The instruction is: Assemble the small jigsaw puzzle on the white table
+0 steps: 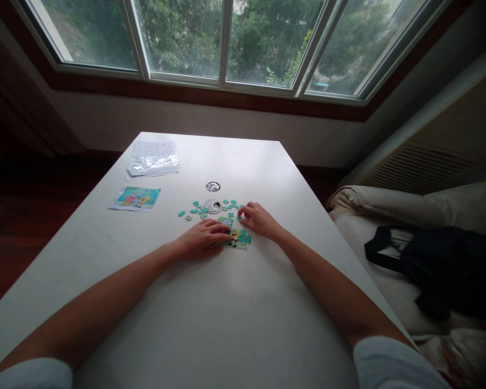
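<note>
A partly joined jigsaw puzzle with a yellow cartoon figure lies on the white table. My left hand rests flat over its left side, fingers stretched out and covering part of the picture. At the puzzle's upper right, my right hand has its thumb and forefinger curled together at a small teal puzzle piece, largely hidden by the fingertips. Loose teal pieces are scattered beyond the left hand, and more loose pieces lie just past the right fingers. Among them sits a round silvery tin.
Farther back is a round disc, perhaps a lid. A printed picture sheet lies to the left, with a clear plastic bag over paper behind it. Dark clothing lies on a pale sofa at right. Windows face the table.
</note>
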Demonstrator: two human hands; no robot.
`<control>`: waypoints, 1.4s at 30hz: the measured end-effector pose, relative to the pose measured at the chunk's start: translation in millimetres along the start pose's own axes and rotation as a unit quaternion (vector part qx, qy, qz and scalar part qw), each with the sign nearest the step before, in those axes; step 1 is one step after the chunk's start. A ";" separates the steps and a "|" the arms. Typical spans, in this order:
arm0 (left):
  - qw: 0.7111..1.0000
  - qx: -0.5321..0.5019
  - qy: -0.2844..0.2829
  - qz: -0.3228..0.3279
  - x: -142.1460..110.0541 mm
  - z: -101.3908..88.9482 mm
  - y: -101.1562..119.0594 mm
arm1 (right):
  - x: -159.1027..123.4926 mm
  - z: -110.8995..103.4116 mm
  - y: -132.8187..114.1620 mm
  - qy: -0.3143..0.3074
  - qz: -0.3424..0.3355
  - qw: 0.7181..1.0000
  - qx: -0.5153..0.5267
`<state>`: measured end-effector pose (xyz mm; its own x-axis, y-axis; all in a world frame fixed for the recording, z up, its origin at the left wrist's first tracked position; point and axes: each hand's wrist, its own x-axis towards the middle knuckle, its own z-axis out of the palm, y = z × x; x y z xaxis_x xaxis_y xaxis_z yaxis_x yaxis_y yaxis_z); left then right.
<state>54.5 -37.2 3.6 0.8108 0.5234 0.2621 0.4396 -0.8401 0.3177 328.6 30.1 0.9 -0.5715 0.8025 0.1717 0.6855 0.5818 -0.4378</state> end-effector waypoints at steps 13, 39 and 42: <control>1.000 0.016 -0.006 -0.003 -3.0 3.6 -5.2 | -3.7 2.8 3.2 0.012 -0.014 0.999 0.041; 1.000 0.018 0.002 -0.013 -2.1 2.1 -1.8 | 0.9 24.7 -0.3 0.004 0.061 0.965 0.256; 1.000 0.020 0.004 -0.012 -2.0 2.3 -1.8 | 0.4 24.1 -4.1 -0.003 0.053 0.969 0.241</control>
<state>53.0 -37.0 0.4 0.7967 0.5447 0.2618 0.4746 -0.8321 0.2870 314.7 24.8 -18.5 -0.5121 0.8532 0.0985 0.4516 0.3650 -0.8141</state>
